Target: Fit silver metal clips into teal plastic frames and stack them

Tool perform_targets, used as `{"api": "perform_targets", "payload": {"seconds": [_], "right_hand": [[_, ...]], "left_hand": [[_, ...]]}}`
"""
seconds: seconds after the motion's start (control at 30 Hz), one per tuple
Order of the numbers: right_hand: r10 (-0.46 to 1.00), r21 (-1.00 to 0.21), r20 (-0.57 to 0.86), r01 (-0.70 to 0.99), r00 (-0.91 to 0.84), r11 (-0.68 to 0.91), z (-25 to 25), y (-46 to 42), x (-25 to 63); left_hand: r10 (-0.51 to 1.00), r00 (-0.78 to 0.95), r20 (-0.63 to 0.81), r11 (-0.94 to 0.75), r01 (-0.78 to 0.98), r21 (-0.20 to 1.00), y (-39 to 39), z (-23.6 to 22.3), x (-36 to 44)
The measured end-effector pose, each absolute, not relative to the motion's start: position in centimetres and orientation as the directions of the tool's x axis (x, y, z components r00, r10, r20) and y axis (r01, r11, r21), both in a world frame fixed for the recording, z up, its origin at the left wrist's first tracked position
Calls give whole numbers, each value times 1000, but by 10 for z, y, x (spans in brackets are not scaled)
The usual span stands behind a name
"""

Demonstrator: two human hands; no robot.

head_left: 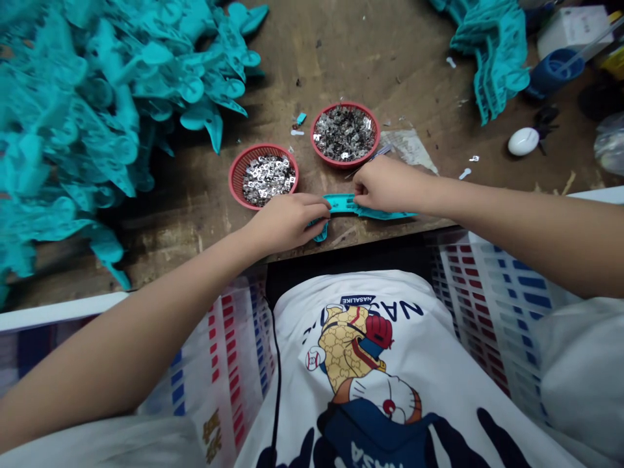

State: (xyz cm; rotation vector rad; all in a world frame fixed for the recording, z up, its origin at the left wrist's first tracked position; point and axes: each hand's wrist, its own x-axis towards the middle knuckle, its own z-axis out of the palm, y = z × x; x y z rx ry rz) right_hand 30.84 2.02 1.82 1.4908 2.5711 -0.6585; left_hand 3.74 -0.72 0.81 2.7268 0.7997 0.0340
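A teal plastic part lies along the table's front edge, its hollow side up. My left hand is closed around its left end, with the fingers curled over it. Above the middle of the part, my right hand is in a pinch, fingertips down at the hollow; whatever they hold is hidden. A thin metallic tool shows just behind my right hand, and I cannot tell whether the hand touches it. Close to my left hand stands a red basket of small shiny metal pieces. Another red basket holds darker small metal pieces.
A large heap of teal plastic parts covers the table's left side. More teal parts are stacked at the back right, near a blue cup and a white egg-shaped object. Plastic crates flank my lap below the table.
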Motion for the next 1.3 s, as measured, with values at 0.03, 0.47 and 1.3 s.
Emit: {"api": "perform_targets", "payload": {"seconds": [0.03,0.47,1.3], "right_hand": [[803,-287,-308,855,-510,433,19,19,307],[712,-828,-129,470,-690,306,58,24,317],[609,-492,-249,640,-753,590,24,42,320]], "left_hand": [[531,845,-70,-801,527,285,-8,8,38],[511,752,417,-858,474,197,-11,1,38],[420,907,16,-880,403,252,-33,-16,54]]}}
